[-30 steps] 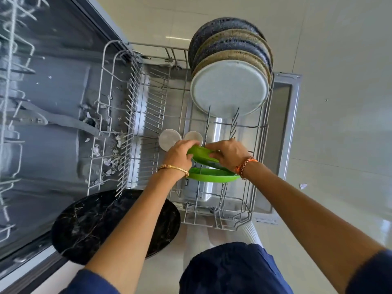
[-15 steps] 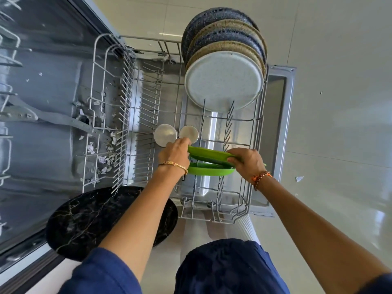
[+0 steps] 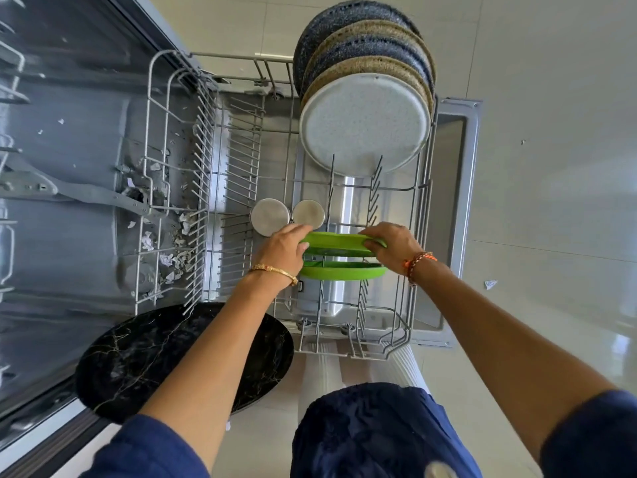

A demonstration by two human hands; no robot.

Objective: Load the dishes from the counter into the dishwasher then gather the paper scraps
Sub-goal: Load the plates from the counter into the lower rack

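Note:
Two green plates stand on edge in the pulled-out lower dishwasher rack (image 3: 418,215). My left hand (image 3: 284,248) grips the left rim of the upper green plate (image 3: 336,241), and my right hand (image 3: 393,244) grips its right rim. The second green plate (image 3: 344,271) sits in the tines just in front of it. Further back in the rack stand several large speckled plates (image 3: 365,125), and two small steel cups (image 3: 270,215) sit left of my hands. Paper scraps (image 3: 169,260) lie on the dishwasher floor to the left.
A black marble plate (image 3: 138,360) lies near the front left, under my left forearm. The open dishwasher door (image 3: 458,167) lies beneath the rack. One paper scrap (image 3: 489,283) lies on the pale tiled floor at right. My dark blue clothing fills the bottom.
The upper green plate has turned from tilted to level with the rack tines, and my right hand has slid out to its right rim. The view has shifted slightly.

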